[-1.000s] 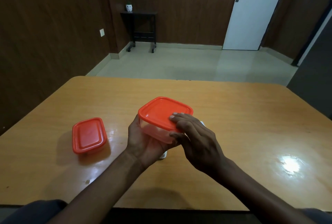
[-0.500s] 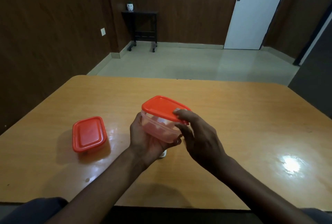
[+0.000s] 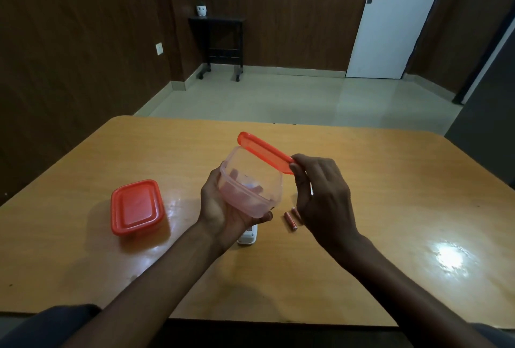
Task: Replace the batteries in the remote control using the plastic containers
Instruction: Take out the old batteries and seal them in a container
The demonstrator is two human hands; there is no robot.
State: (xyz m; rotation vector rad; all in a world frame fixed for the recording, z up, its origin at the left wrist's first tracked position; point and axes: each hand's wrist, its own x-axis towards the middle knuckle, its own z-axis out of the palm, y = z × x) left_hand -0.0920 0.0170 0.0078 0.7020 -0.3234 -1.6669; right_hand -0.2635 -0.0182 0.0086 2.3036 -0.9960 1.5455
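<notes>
My left hand (image 3: 223, 208) cups a clear plastic container (image 3: 250, 183) from below, tilted toward me above the table. Its red lid (image 3: 264, 151) is lifted at the near right corner, pinched by my right hand (image 3: 323, 197), and still touches the far rim. The tub's contents are unclear. A white remote control (image 3: 247, 236) lies on the table under my left hand, mostly hidden. Two orange batteries (image 3: 291, 219) lie on the table beside my right hand. A second container with a red lid (image 3: 135, 207) sits closed at the left.
The wooden table (image 3: 390, 180) has a bright glare patch at the right. Beyond its far edge are a tiled floor, a small black side table (image 3: 220, 41) against the dark wall and a white door (image 3: 390, 18).
My right hand has peeled the red lid up off the clear container, which my left hand has tilted. The batteries on the table have come into view.
</notes>
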